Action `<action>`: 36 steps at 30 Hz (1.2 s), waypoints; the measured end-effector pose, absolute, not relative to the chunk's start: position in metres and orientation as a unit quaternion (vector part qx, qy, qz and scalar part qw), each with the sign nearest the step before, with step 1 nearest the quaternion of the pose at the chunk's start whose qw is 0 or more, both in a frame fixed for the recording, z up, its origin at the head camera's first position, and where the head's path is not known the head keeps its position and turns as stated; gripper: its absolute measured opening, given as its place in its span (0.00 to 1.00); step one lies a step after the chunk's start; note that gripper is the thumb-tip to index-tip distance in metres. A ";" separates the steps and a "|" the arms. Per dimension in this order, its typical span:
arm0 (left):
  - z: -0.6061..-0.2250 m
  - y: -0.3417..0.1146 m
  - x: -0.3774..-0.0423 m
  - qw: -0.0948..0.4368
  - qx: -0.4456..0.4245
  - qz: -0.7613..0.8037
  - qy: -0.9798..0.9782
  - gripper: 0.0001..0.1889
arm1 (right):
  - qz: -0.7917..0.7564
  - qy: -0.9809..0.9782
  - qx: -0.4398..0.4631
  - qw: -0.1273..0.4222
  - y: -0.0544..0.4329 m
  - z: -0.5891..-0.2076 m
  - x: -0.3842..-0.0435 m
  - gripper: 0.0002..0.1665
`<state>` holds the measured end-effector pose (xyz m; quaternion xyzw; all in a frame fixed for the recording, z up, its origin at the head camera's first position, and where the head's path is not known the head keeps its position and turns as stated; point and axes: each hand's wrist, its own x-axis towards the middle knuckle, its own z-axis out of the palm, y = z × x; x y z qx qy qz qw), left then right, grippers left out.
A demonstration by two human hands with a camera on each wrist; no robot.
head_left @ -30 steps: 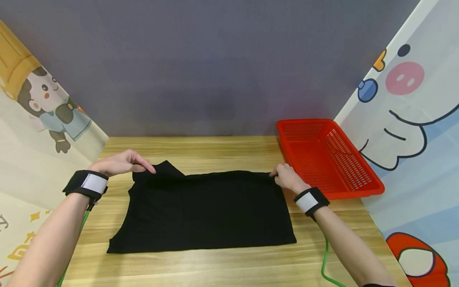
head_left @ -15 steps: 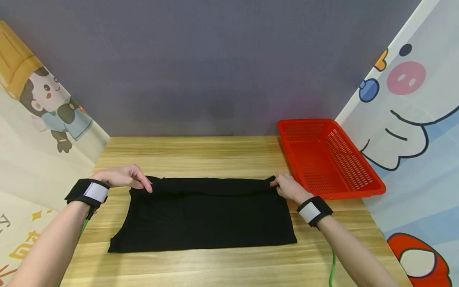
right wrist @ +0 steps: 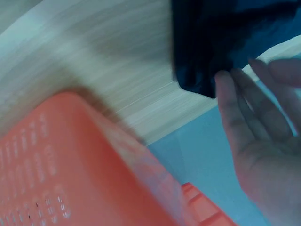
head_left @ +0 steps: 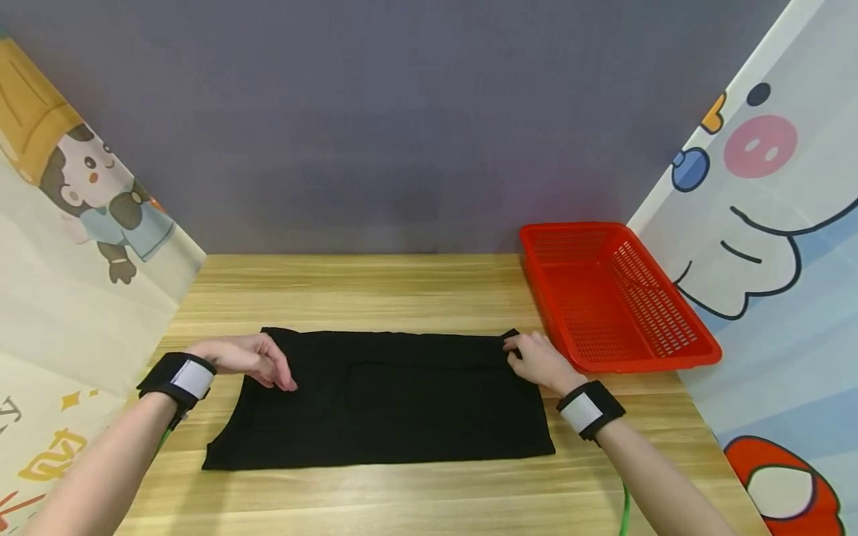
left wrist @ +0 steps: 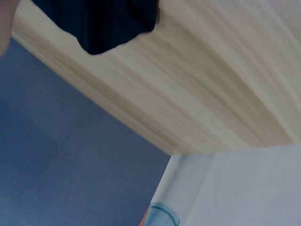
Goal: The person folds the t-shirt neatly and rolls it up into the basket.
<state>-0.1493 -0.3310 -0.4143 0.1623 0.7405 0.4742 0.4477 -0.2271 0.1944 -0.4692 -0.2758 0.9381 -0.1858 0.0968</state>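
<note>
"Cloth (head_left: 409, 417) first: where is it?"

"Black, spread wide near the middle of the surface (head_left: 375, 499), a faint line running along it like a flap's edge."

"How far along is the work, then?"

"Mostly laid down, I'd judge: the far strip looks folded over and the near edge runs nearly straight. The far right corner sticks out a little, so some neatening seems left."

"And the left hand (head_left: 251, 360)?"

"Fingers loosely bent over the cloth's left part, nothing bunched between them that I can make out. Whether the tips touch, I can't tell."

"The right hand (head_left: 540, 362)?"

"At that far right corner: fingertips against the cloth, thumb apart, seemingly not clamped."

"Anything beyond?"

"Red basket (head_left: 593, 286), to the right on the surface, near the right hand."
</note>
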 end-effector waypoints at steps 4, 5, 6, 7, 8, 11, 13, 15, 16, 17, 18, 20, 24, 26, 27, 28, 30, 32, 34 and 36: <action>-0.421 -0.319 -0.149 0.346 0.134 0.459 0.807 0.15 | -0.210 0.940 -0.260 0.065 0.187 -0.471 -0.226 0.15; -0.422 -0.314 -0.148 0.320 0.120 0.449 0.825 0.15 | -0.212 0.940 -0.262 0.060 0.185 -0.472 -0.226 0.14; -0.424 -0.309 -0.146 0.294 0.105 0.437 0.843 0.15 | -0.216 0.939 -0.261 0.060 0.183 -0.473 -0.226 0.14; -0.425 -0.303 -0.145 0.270 0.087 0.423 0.861 0.15 | -0.216 0.939 -0.261 0.060 0.182 -0.474 -0.225 0.14; -0.427 -0.297 -0.143 0.246 0.069 0.405 0.878 0.16 | -0.215 0.939 -0.261 0.060 0.180 -0.474 -0.225 0.14; -0.433 -0.281 -0.137 0.194 0.010 0.345 0.918 0.16 | -0.208 0.942 -0.258 0.062 0.177 -0.476 -0.225 0.13; -0.438 -0.272 -0.134 0.174 -0.027 0.310 0.934 0.14 | -0.198 0.944 -0.255 0.064 0.176 -0.477 -0.225 0.13; -0.443 -0.264 -0.133 0.171 -0.052 0.283 0.942 0.13 | -0.190 0.945 -0.256 0.070 0.176 -0.478 -0.224 0.13; -0.445 -0.262 -0.133 0.173 -0.057 0.273 0.945 0.13 | -0.187 0.945 -0.257 0.074 0.176 -0.478 -0.224 0.13; -0.448 -0.259 -0.133 0.176 -0.065 0.263 0.946 0.14 | -0.186 0.945 -0.256 0.080 0.176 -0.478 -0.224 0.13; -0.449 -0.257 -0.134 0.179 -0.068 0.254 0.948 0.15 | -0.185 0.945 -0.255 0.084 0.176 -0.479 -0.224 0.13; -0.450 -0.254 -0.135 0.186 -0.069 0.237 0.951 0.16 | -0.184 0.946 -0.249 0.093 0.176 -0.479 -0.224 0.14; -0.447 -0.251 -0.139 0.194 -0.053 0.204 0.958 0.14 | -0.181 0.949 -0.236 0.103 0.175 -0.481 -0.225 0.15; -0.445 -0.250 -0.142 0.199 -0.041 0.187 0.961 0.15 | -0.174 0.951 -0.233 0.107 0.174 -0.481 -0.225 0.16; -0.445 -0.250 -0.143 0.201 -0.035 0.182 0.962 0.15 | -0.172 0.951 -0.231 0.110 0.174 -0.481 -0.224 0.16; -0.445 -0.250 -0.144 0.204 -0.028 0.178 0.962 0.15 | -0.171 0.952 -0.229 0.113 0.174 -0.481 -0.225 0.17; -0.445 -0.248 -0.146 0.209 -0.017 0.172 0.963 0.17 | -0.168 0.952 -0.226 0.119 0.174 -0.482 -0.224 0.18; -0.447 -0.247 -0.148 0.214 -0.007 0.168 0.962 0.19 | -0.166 0.952 -0.226 0.120 0.175 -0.484 -0.224 0.19; -0.450 -0.246 -0.149 0.217 -0.003 0.167 0.962 0.22 | -0.166 0.952 -0.231 0.116 0.175 -0.486 -0.225 0.20; -0.452 -0.245 -0.150 0.218 -0.004 0.166 0.962 0.25 | -0.166 0.950 -0.242 0.105 0.174 -0.488 -0.225 0.21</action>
